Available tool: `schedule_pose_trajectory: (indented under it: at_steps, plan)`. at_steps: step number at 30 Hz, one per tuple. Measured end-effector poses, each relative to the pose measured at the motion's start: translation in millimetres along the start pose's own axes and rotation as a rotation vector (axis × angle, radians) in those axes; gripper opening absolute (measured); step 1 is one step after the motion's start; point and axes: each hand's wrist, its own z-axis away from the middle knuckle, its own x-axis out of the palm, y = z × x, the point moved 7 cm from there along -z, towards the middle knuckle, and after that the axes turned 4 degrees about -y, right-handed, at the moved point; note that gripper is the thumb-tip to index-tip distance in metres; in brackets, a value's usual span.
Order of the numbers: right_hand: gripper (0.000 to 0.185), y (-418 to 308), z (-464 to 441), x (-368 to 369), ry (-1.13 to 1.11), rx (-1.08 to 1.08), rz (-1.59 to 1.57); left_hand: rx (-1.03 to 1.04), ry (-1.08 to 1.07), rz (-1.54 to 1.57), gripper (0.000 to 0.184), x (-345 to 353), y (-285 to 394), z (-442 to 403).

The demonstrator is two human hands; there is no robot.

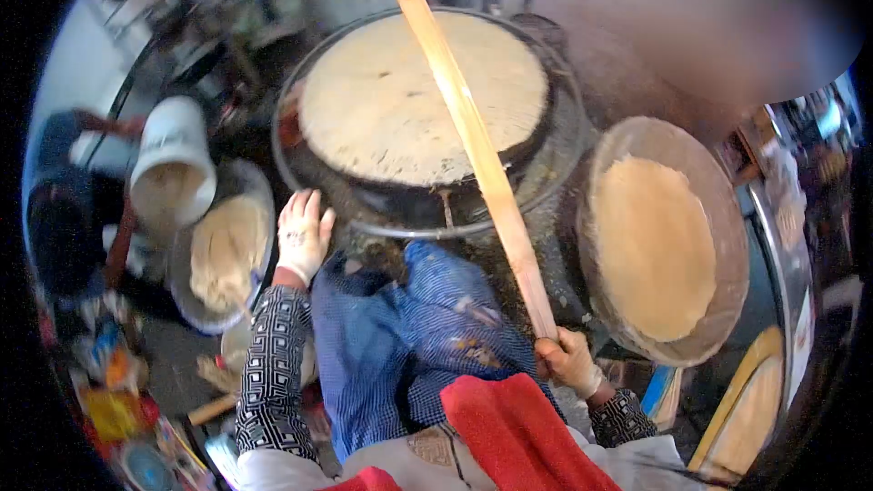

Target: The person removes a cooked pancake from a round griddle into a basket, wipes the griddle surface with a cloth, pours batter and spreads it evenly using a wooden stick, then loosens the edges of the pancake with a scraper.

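Observation:
My right hand [567, 360] grips the lower end of a long flat wooden strip [491, 173]. The strip slants up and left across a large round griddle [289, 150], over a pale sheet of batter [364, 91] with a few dark spots. My left hand [305, 235] lies with its fingers apart near the griddle's lower left rim and holds nothing. To the right stands a big oval tub [735, 255] of smooth tan batter [653, 250].
At the left a person [64, 209] tilts a white bucket [173, 141] over a basin [261, 195] of thick pale dough [223, 255]. A blurred shape fills the upper right. Wooden boards [746, 409] lean at the lower right.

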Motion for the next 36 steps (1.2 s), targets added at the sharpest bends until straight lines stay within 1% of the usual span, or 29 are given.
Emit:
schedule_pose_trajectory:
  at_steps: [2, 3, 4, 5, 6, 8, 9, 10, 11, 12, 14, 16, 17, 18, 19, 22, 23, 24, 26, 29, 30, 32, 33, 35, 36]
  plan:
    - [0.026, -8.0, 5.7, -11.8, 0.038, -0.064, 0.013, 0.208, -0.143, -0.203, 0.044, 31.2, 17.4, -3.8]
    - [0.028, -20.1, 9.8, -14.5, 0.064, -0.058, 0.017, 0.244, -0.297, -0.233, 0.043, 52.2, 20.2, 2.7]
    - [0.026, -29.4, 11.2, -16.8, 0.093, -0.079, -0.017, 0.265, -0.450, -0.283, 0.043, 56.7, 35.0, -2.3]
    - [0.025, -33.0, 5.5, -26.8, 0.115, -0.176, -0.058, 0.197, -0.636, -0.286, 0.042, 75.4, 52.6, -9.6]
    - [0.024, -40.4, 3.5, -30.9, 0.119, -0.273, -0.094, 0.104, -0.826, -0.295, 0.043, 71.4, 90.9, -9.0]
    - [0.031, 11.7, -20.8, -47.1, 0.232, -0.227, -0.094, 0.023, -0.732, -0.163, 0.043, 82.9, 145.3, -11.2]
    - [0.034, 18.2, -21.6, -54.8, 0.303, -0.130, 0.033, 0.008, -0.650, -0.142, 0.042, 83.8, 174.0, -13.4]
    - [0.039, 19.8, -23.8, -56.9, 0.402, -0.124, -0.064, -0.093, -0.718, -0.047, 0.037, 84.7, 203.2, -16.4]
    - [0.044, 16.3, -24.7, -59.0, 0.433, -0.123, -0.113, 0.013, -0.542, 0.152, 0.034, 76.8, 237.8, -18.6]
    - [0.050, -1.2, -18.4, -62.5, 0.465, -0.115, -0.162, 0.108, -0.458, 0.348, 0.041, 52.0, 276.0, -20.3]
    - [0.057, -6.4, -18.6, -73.6, 0.448, -0.157, 0.007, 0.453, -0.303, 0.654, 0.061, 9.8, 333.0, -20.4]
    - [0.062, -5.2, -12.5, -75.1, 0.420, -0.205, 0.123, 0.781, -0.216, 0.443, 0.077, -12.7, 356.4, -26.1]
    - [0.063, -2.5, -6.4, -73.3, 0.389, -0.225, 0.154, 0.765, -0.207, 0.373, 0.085, 0.8, 353.7, -39.8]
    - [0.065, -0.6, 1.7, -71.1, 0.361, -0.245, 0.189, 0.711, -0.246, 0.279, 0.087, 6.6, 349.2, -61.9]
    - [0.067, 3.5, 7.9, -71.5, 0.305, -0.233, 0.273, 0.731, -0.230, 0.291, 0.088, 11.0, 346.8, -79.0]
    - [0.073, 39.0, 18.7, -52.2, 0.225, -0.103, -0.119, 0.854, -0.229, 0.268, 0.091, 32.5, 338.4, -110.8]
    - [0.074, 39.3, 22.0, -48.1, 0.199, -0.097, -0.218, 0.893, -0.243, 0.241, 0.087, 35.4, 338.8, -118.5]
    - [0.075, 34.1, 25.1, -44.0, 0.175, -0.088, -0.317, 0.958, -0.193, 0.183, 0.079, 37.1, 342.7, -125.2]
    - [0.073, 12.0, 24.5, -43.4, 0.142, -0.103, -0.280, 1.064, -0.122, 0.182, 0.065, 34.6, 347.8, -141.3]
    - [0.054, -10.2, 14.9, -51.5, 0.162, -0.252, -0.172, 1.177, -0.175, 0.100, 0.041, 29.4, 360.3, -169.6]
    - [0.047, -5.4, 8.2, -57.9, 0.162, -0.153, -0.035, 1.201, -0.199, 0.069, 0.037, 28.2, 357.0, -175.8]
    - [0.035, 10.6, -5.9, -75.6, 0.152, 0.018, 0.251, 1.161, -0.323, -0.039, 0.040, 31.7, 348.9, -182.6]
    - [0.025, 5.4, -8.8, -85.9, 0.338, -0.045, 0.350, 1.123, -0.281, 0.020, 0.041, 30.0, 345.1, -182.9]
    - [0.027, 3.3, -2.0, -89.1, 0.379, -0.054, 0.265, 1.031, -0.186, 0.121, 0.043, 33.3, 331.4, -178.5]
    - [0.028, -1.0, -1.7, -88.2, 0.392, -0.063, 0.221, 0.985, -0.178, 0.179, 0.053, 40.8, 323.1, -174.0]
